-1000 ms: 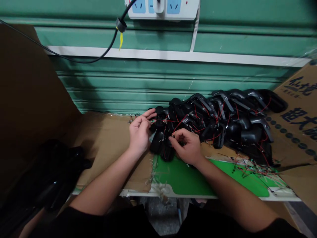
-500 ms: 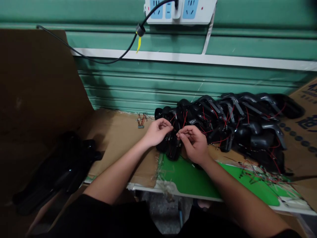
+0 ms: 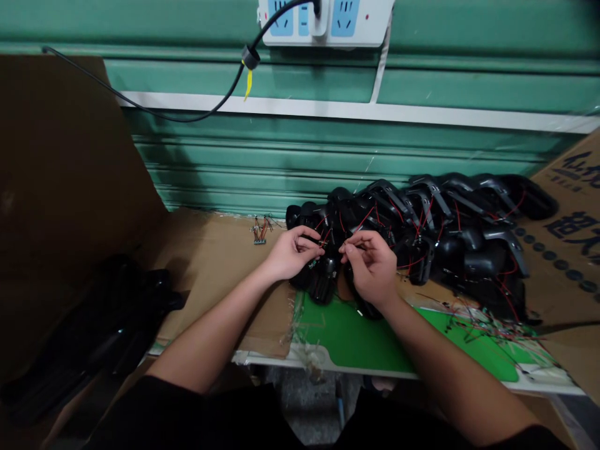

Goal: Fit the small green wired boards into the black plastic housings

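Black short sleeves (image 3: 178, 415) — plain dark cloth — end above bare forearms (image 3: 210, 347), with a bare left hand (image 3: 293, 253) and right hand (image 3: 370, 269).

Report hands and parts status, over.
Left hand at red wires on black moulded parts. Right hand beside it, fingertips together, any held item unclear. Loose wire scraps on green mat.

The left hand (image 3: 293, 253) and right hand (image 3: 370, 265) have drawn closer, fingertips now almost meeting above the black housings (image 3: 323, 284). The small wired cluster (image 3: 259, 231) now lies well clear of the left hand.
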### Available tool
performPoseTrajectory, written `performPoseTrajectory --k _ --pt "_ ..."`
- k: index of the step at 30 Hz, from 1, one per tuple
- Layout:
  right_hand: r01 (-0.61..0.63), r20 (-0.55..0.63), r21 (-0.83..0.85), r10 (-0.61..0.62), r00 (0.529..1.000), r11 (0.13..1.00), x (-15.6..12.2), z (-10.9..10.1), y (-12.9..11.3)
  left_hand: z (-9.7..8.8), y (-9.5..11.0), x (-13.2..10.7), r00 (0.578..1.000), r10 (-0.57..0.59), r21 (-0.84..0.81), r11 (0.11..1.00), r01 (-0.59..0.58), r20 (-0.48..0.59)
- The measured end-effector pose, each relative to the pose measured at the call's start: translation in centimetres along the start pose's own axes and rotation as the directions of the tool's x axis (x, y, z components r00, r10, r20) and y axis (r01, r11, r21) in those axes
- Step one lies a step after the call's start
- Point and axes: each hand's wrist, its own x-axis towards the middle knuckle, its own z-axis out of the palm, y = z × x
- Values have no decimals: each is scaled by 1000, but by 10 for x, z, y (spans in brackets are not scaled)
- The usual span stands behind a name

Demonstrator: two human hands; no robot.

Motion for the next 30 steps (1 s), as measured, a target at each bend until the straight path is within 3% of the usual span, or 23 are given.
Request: performPoseTrajectory --k 7,17,30 --pt "68 77 -248 -50 996 966 -1 0 3 5 11 -5 999 7 -237 972 1 31" --pt "-21 114 -319 61 992 948 0 0 6 9 8 -1 996 -4 -217 976 -15 -88" --pt "73 28 -428 -67 997 901 1 1 2 23 3 -11 1000 18 -193 981 -20 -12"
